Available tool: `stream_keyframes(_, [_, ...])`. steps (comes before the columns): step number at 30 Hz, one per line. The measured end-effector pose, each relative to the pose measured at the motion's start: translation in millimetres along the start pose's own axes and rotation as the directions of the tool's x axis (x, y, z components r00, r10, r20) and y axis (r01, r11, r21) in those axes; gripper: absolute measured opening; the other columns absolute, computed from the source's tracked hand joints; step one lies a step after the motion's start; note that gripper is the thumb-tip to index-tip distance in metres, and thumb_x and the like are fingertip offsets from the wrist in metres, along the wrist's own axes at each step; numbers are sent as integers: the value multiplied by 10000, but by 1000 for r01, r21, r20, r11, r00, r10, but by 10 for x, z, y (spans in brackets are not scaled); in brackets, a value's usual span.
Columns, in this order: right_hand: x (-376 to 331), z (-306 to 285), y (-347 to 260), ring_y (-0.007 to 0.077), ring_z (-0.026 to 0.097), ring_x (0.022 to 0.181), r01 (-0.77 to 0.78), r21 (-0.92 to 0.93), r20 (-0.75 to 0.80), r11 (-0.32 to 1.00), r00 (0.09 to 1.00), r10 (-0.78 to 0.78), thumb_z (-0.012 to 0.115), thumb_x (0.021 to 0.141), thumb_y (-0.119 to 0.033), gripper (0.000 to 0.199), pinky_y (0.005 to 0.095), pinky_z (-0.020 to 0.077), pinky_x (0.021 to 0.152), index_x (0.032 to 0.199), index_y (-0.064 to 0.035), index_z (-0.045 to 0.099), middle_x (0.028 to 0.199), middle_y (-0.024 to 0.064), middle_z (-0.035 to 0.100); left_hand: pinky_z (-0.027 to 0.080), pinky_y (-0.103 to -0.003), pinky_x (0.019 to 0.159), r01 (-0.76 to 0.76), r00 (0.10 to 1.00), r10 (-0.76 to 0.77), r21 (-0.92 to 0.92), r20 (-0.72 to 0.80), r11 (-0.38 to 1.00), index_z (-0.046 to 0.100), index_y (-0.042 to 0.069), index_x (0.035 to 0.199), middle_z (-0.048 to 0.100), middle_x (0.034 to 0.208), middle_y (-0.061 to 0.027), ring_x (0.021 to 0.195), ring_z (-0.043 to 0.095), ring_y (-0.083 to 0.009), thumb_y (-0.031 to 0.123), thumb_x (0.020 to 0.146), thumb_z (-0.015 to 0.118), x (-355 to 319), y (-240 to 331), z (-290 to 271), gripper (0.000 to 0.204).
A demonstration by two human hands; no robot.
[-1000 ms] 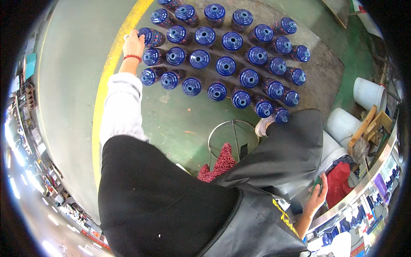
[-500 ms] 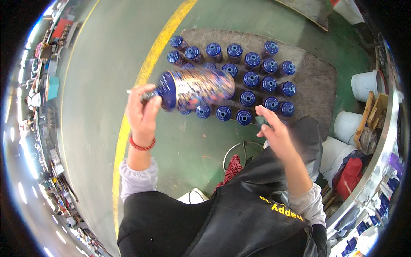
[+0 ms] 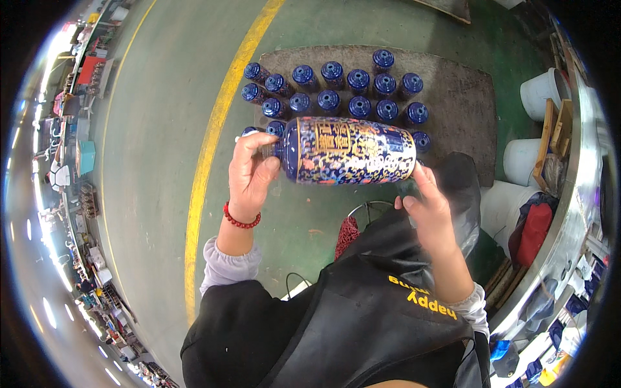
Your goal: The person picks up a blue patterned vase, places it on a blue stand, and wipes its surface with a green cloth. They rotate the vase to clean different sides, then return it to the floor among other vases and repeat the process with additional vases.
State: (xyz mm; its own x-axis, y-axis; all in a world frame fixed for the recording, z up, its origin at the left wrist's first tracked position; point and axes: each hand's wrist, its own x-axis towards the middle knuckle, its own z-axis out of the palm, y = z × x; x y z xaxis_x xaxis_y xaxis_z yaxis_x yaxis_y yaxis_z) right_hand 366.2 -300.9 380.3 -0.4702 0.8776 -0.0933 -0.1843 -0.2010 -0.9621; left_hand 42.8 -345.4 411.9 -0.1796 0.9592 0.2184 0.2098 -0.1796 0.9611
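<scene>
I hold a blue bottle (image 3: 349, 150) with gold and multicoloured patterning sideways in front of me, neck to the left. My left hand (image 3: 251, 169), with a red bead bracelet at the wrist, grips its neck. My right hand (image 3: 428, 202) supports the base end from below with its fingers. Beneath the bottle, several matching blue bottles (image 3: 333, 87) stand upright in rows on a brown mat (image 3: 462, 110) on the floor.
A yellow line (image 3: 210, 149) runs along the green floor left of the mat. White buckets (image 3: 543, 90) and a wooden frame stand at the right beside a metal counter (image 3: 569, 213). A round wire stool (image 3: 369, 210) and a red cloth (image 3: 346, 236) are near my legs.
One second ago my left hand reached down to the standing bottles. It has since lifted one up and turned it sideways, and my right hand has come up to its base.
</scene>
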Motion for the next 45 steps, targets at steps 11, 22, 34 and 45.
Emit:
stream_keyframes(11, [-252,-120,-159,167,468,1215,-45,78,60,996,997,40,532,862,193,688,288,507,866,1467,-133,516,1376,83,471,445,-212,628,5,999,-6,18,50,1000,547,5,1234,540,1069,-35,728,537,-66,262,991,649,-67,183,81,369])
stream_keyframes(22, [-451,-187,-107,143,520,1111,-99,331,98,938,993,71,552,858,190,706,271,496,854,1472,-155,514,1389,54,476,319,-175,548,97,995,-98,31,26,995,544,19,1196,528,858,47,642,404,-6,304,1007,616,-25,350,188,350])
stream_keyframes(34, [-566,-237,-180,123,488,1090,-180,313,119,933,982,149,569,857,166,731,241,461,843,1502,-165,476,1282,20,492,372,-182,610,106,993,-105,-15,51,994,549,8,1187,560,917,21,719,455,-21,286,1010,610,-37,423,306,335])
stream_keyframes(45, [-538,-301,-176,140,495,1110,-214,322,117,922,976,185,563,838,163,723,252,467,816,1487,-147,497,1304,30,504,413,-203,639,127,983,-135,65,122,990,596,-1,1177,615,903,9,728,512,-45,209,972,658,28,614,298,300])
